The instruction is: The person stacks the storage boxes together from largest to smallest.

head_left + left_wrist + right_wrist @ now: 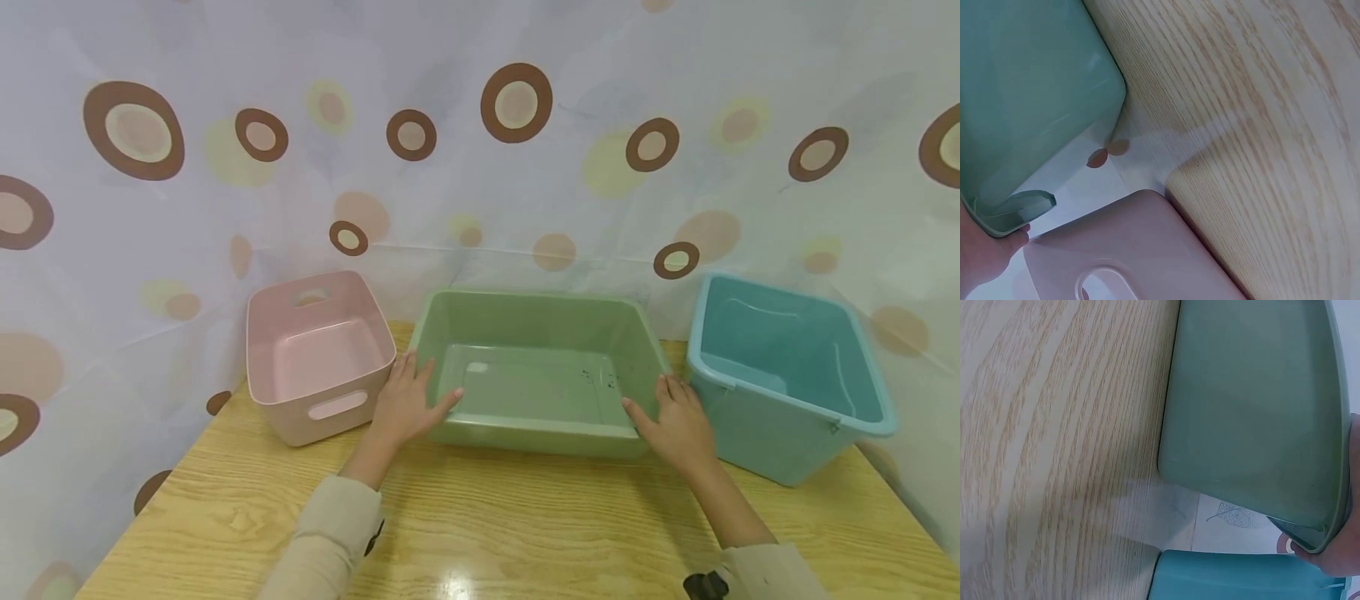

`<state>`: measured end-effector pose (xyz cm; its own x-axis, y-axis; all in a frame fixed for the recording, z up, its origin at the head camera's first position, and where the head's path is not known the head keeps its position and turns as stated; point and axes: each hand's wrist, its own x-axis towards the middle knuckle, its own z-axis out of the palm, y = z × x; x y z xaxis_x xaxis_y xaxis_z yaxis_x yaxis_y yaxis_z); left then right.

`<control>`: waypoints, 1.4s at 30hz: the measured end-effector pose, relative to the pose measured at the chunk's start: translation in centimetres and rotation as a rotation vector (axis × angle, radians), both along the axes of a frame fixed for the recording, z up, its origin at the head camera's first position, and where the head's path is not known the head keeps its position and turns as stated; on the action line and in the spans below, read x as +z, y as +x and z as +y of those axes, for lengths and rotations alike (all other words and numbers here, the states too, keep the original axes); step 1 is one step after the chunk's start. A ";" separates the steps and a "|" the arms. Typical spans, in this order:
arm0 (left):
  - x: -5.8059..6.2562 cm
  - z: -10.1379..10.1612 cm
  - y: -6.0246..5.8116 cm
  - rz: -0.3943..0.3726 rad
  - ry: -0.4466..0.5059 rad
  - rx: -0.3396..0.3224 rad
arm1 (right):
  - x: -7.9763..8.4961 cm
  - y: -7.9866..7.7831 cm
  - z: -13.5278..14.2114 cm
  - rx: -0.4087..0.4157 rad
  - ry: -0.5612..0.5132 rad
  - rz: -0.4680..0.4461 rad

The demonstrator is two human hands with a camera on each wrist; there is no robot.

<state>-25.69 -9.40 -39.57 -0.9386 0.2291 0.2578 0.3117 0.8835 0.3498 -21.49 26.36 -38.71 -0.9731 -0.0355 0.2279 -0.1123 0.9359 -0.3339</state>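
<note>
A wide green plastic bin (pixel 525 400) stands in the middle of the wooden table in the head view. The left hand (pixel 406 404) holds its rim at the near left corner, thumb over the front edge and fingers at the side. At the near right corner the right hand (pixel 679 422) grips the rim in the same way. Both wrist views show the underside of the rim, with the left fingers (pixel 1019 237) and the right fingers (pixel 1313 555) tucked below it. Small dark marks dot the bin's floor.
Close beside the left hand is a pink basket (pixel 300 421) with handle slots. A taller blue bin (pixel 780 429) stands near the right hand. The wooden tabletop (pixel 510 525) stretches in front, and a patterned white sheet (pixel 450 50) hangs behind.
</note>
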 end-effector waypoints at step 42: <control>-0.1 -0.2 1.6 -0.020 -0.013 0.018 | 0.1 1.5 -0.3 -0.007 -0.010 -0.026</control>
<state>-24.12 -9.61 -39.64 -0.9477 0.2152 0.2358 0.2885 0.8935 0.3441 -20.01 26.07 -38.56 -0.9788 -0.0265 0.2030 -0.0970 0.9333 -0.3458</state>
